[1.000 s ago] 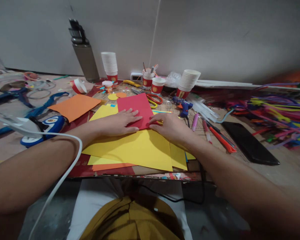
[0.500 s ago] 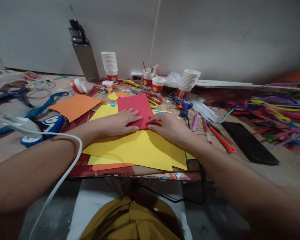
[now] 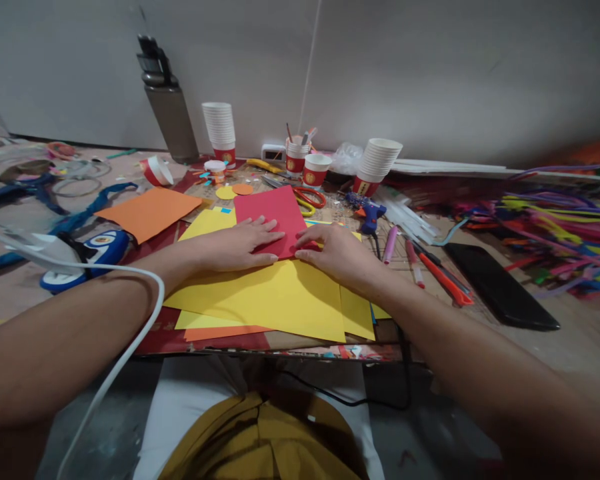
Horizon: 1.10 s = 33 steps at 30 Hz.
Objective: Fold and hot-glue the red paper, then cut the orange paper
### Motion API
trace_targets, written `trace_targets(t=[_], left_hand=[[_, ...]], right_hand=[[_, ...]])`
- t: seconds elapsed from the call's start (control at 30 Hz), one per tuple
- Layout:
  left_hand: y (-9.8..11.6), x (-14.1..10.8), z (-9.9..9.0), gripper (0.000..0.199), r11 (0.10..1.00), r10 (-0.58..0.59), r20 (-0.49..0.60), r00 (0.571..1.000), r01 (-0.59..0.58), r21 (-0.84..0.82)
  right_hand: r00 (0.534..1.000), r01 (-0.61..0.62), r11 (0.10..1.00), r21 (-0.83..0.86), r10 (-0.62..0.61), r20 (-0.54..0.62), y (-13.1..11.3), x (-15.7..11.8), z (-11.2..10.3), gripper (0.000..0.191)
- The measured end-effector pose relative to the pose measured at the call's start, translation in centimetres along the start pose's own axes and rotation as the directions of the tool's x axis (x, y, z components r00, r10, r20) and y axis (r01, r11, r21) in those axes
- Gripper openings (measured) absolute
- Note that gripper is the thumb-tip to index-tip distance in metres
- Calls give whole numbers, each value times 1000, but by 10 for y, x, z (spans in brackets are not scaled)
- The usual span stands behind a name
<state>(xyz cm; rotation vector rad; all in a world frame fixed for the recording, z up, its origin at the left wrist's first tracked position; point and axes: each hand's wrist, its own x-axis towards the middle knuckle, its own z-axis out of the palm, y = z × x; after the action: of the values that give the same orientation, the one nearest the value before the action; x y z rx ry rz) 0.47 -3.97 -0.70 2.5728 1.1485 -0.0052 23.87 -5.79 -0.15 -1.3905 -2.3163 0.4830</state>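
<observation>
A red sheet of paper (image 3: pixel 273 210) lies on top of several yellow sheets (image 3: pixel 260 300). My left hand (image 3: pixel 247 245) rests flat on its left and lower part, fingers spread and pointing right. At the lower right edge of the red sheet is my right hand (image 3: pixel 330 250), its thumb and forefinger curved around the edge with a gap between the tips. The edge of an orange sheet (image 3: pixel 225 332) shows beneath the yellow ones.
Behind the paper stand stacked cups (image 3: pixel 219 127), more stacked cups (image 3: pixel 377 163) and red-handled scissors (image 3: pixel 310 197). A glue gun (image 3: pixel 371 215), a cutter (image 3: pixel 443 277) and a phone (image 3: pixel 500 287) lie to the right. An orange sheet (image 3: pixel 150 212) is at left; a white cable (image 3: pixel 130 347) crosses my left forearm.
</observation>
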Motion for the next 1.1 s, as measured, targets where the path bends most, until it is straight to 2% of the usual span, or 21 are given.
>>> trace_targets(t=[0.8, 1.1], left_hand=[[-1, 2, 2, 73, 1000, -21, -25, 999, 20, -20], [-1, 1, 2, 72, 1000, -5, -40, 999, 3, -28]], right_hand=[[998, -57, 997, -60, 59, 24, -9, 0, -1, 12], [999, -13, 997, -79, 16, 41, -14, 1, 0, 16]])
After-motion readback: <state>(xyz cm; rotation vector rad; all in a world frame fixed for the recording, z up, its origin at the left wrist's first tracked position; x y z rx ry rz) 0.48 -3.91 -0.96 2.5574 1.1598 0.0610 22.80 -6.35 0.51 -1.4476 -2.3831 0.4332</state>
